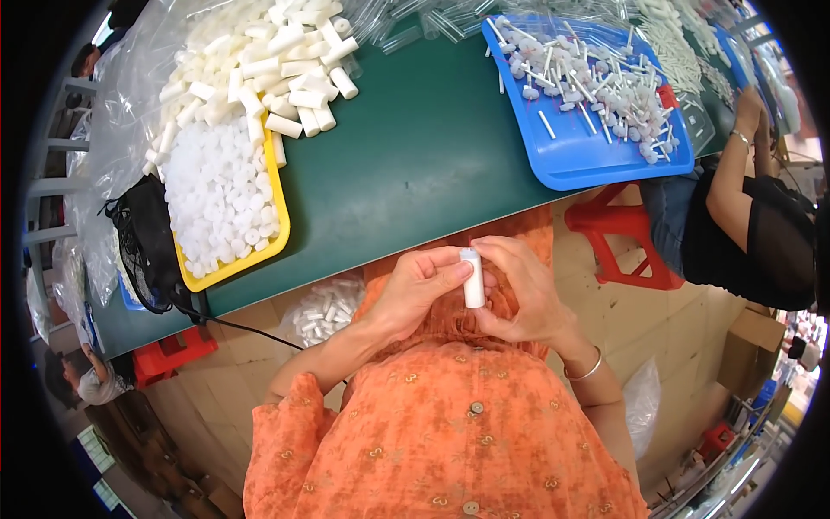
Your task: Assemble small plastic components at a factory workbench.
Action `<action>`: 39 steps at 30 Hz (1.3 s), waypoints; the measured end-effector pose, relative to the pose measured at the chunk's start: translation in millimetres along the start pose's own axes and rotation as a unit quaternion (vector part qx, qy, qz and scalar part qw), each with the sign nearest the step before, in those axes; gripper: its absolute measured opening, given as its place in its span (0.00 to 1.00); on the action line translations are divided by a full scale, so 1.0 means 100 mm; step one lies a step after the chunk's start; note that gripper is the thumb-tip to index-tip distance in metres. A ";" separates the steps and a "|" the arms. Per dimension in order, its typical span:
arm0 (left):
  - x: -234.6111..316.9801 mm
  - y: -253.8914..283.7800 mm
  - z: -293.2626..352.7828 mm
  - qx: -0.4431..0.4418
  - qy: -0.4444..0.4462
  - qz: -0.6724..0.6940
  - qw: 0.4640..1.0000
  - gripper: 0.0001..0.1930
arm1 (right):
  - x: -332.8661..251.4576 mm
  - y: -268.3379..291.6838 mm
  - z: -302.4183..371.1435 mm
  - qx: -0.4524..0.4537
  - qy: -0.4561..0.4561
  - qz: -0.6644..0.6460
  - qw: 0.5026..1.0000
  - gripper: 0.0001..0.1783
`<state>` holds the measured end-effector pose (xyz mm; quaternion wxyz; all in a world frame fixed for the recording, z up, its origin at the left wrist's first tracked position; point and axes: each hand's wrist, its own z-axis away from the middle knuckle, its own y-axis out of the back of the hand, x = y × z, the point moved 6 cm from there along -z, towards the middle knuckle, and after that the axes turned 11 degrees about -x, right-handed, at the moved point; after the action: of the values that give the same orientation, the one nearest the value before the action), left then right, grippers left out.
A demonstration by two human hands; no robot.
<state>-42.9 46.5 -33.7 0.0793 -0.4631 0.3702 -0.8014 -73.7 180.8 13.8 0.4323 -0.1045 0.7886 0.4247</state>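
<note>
Between my two hands, in front of my lap, a small white cylinder stands nearly upright, with a translucent piece at its top end. My left hand pinches it from the side between thumb and fingers. Curled around its other side, my right hand has fingertips at the top end and the thumb near the bottom. A yellow tray of small white translucent caps lies on the table to the left. Behind it is a heap of off-white foam cylinders.
The green table spans the front. At its right sits a blue tray of thin white stemmed parts; clear tubes lie at the back. A bag of white cylinders is below the table edge. A person works at right, beside a red stool.
</note>
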 end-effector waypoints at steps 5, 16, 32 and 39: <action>-0.02 -0.09 -0.02 -0.011 0.040 0.028 0.999 0.15 | 0.01 0.01 0.07 0.057 0.026 0.045 0.997 0.39; -0.08 -0.05 0.09 0.025 0.068 0.050 0.996 0.16 | -0.14 0.06 -0.06 0.020 -0.039 -0.024 0.999 0.32; -0.67 1.85 1.74 0.088 0.375 -0.718 0.580 0.21 | 1.18 1.20 -1.43 0.028 -0.097 0.376 0.921 0.14; 1.72 0.41 0.43 0.102 -0.015 -0.668 0.737 0.06 | 1.11 1.17 -1.32 0.043 -0.090 0.344 0.934 0.13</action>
<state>-113.8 -86.0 69.1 -0.4239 -0.5923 -0.1190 -0.6748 -281.1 175.6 31.3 0.3331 0.2304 0.7516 0.5206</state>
